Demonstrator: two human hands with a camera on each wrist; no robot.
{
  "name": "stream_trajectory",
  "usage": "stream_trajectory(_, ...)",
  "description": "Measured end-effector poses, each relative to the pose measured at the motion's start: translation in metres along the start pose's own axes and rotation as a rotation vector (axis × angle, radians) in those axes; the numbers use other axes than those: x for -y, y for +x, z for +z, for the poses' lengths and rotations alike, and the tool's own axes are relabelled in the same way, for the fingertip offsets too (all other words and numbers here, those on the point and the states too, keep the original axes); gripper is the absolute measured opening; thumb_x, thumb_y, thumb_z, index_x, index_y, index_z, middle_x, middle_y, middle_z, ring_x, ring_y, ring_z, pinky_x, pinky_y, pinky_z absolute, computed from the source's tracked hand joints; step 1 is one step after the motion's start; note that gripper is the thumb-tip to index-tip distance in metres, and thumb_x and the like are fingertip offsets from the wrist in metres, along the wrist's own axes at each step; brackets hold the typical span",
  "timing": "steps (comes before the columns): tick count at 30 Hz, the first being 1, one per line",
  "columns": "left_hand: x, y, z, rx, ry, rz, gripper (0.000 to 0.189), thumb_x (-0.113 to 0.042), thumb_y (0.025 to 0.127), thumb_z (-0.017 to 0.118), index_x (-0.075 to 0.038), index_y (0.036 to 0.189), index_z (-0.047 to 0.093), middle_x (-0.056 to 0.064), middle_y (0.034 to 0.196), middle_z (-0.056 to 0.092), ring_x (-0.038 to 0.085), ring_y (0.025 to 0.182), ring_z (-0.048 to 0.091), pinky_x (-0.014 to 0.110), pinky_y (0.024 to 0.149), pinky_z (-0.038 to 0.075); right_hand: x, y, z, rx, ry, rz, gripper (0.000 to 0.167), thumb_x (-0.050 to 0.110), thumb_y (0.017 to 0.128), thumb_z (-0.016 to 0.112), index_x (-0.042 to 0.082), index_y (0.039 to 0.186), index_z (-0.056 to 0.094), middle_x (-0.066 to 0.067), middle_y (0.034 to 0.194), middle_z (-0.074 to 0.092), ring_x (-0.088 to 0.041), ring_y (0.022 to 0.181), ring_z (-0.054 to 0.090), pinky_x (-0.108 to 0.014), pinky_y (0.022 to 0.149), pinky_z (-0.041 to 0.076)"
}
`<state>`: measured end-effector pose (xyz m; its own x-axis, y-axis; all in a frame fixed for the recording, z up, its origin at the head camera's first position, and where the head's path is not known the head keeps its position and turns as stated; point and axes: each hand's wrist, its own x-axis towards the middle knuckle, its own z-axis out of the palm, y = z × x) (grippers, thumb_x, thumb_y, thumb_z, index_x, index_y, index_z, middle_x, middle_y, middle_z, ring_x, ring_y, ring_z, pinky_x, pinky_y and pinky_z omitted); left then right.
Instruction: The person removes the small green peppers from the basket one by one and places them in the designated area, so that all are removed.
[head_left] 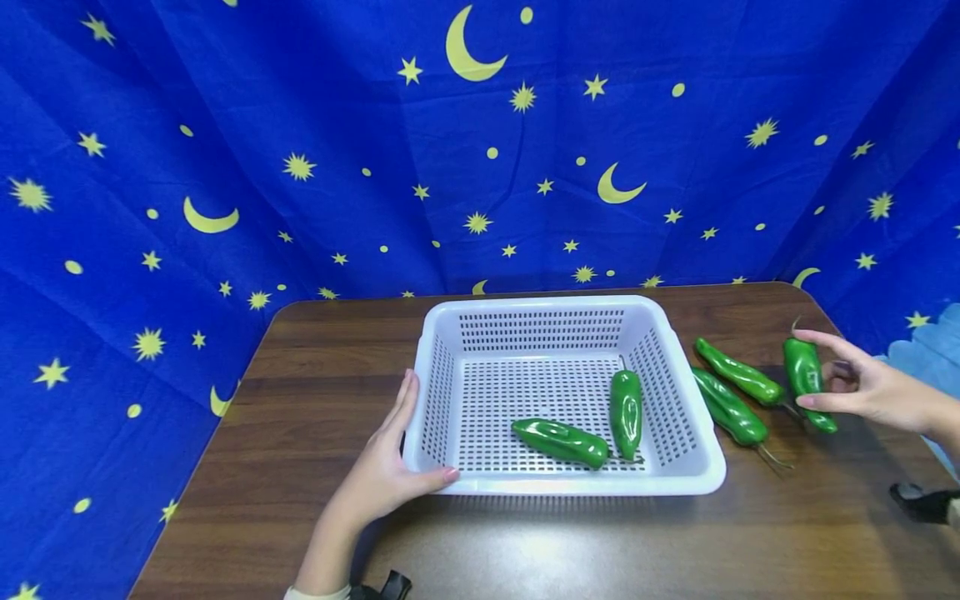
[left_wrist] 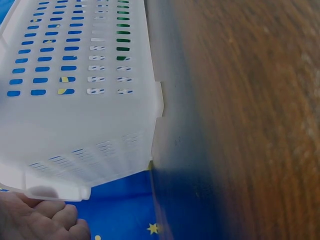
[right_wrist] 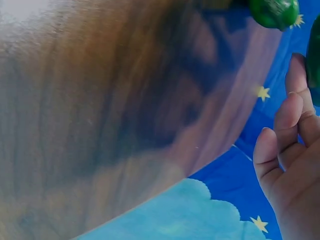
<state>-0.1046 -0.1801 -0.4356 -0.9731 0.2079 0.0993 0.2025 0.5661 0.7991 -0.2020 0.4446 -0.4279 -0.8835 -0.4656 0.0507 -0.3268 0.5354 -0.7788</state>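
A white perforated plastic basket (head_left: 543,483) stands on the table with two green peppers (head_left: 626,415) inside, one upright along the right side and one lying crosswise. My left hand (head_left: 382,467) holds the basket's front left corner, its thumb on the front rim and its fingers along the left side. In the left wrist view, its bent fingers (left_wrist: 65,217) show at the rim. To the right of the basket, my right hand (head_left: 877,392) pinches a green pepper (head_left: 802,367) between thumb and fingers. That pepper (right_wrist: 314,62) is cut off at the edge of the right wrist view.
Two more green peppers (head_left: 731,408) lie side by side on the brown wooden table (head_left: 300,400), between the basket and my right hand. A blue curtain (head_left: 360,200) with yellow moons and stars hangs behind the table and along its sides.
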Motion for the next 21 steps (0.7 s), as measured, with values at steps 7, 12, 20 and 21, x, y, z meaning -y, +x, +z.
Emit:
stream_trajectory(7, 0.000, 0.000, 0.001, 0.004, -0.010, -0.003, 0.125, -0.043, 0.069, 0.089, -0.023, 0.161, 0.006, -0.004, 0.168, -0.004, 0.036, 0.154, 0.010, 0.061, 0.118, 0.019, -0.009, -0.003, 0.010, 0.000, -0.056, 0.086, 0.096, -0.008, 0.083, 0.071, 0.035, 0.154, 0.022, 0.009, 0.068, 0.053, -0.007, 0.053, 0.046, -0.030, 0.045, 0.038)
stream_trajectory(12, 0.000, 0.000, 0.001, 0.005, -0.009, 0.000, 0.125, -0.043, 0.069, 0.089, -0.023, 0.161, 0.006, -0.003, 0.168, -0.004, 0.035, 0.154, 0.009, 0.062, 0.118, 0.018, -0.014, -0.006, 0.015, -0.014, -0.090, 0.107, 0.096, -0.005, 0.082, 0.073, 0.033, 0.154, 0.023, 0.010, 0.065, 0.047, -0.010, 0.051, 0.042, -0.029, 0.043, 0.033)
stream_trajectory(20, 0.001, 0.000, 0.001, 0.004, -0.010, -0.004, 0.126, -0.043, 0.069, 0.089, -0.023, 0.161, 0.005, -0.004, 0.168, -0.004, 0.035, 0.154, 0.009, 0.063, 0.118, 0.017, -0.014, -0.006, 0.019, 0.004, -0.151, 0.157, 0.095, 0.000, 0.082, 0.076, 0.044, 0.149, 0.024, 0.008, 0.077, 0.054, -0.001, 0.064, 0.047, -0.023, 0.051, 0.037)
stream_trajectory(21, 0.001, 0.000, 0.001, 0.004, -0.010, -0.006, 0.126, -0.043, 0.069, 0.089, -0.024, 0.161, 0.005, -0.004, 0.168, -0.004, 0.035, 0.154, 0.008, 0.063, 0.118, 0.017, -0.014, -0.005, 0.019, 0.013, -0.151, 0.162, 0.095, 0.000, 0.082, 0.075, 0.044, 0.149, 0.024, 0.007, 0.082, 0.057, 0.000, 0.068, 0.049, -0.022, 0.054, 0.039)
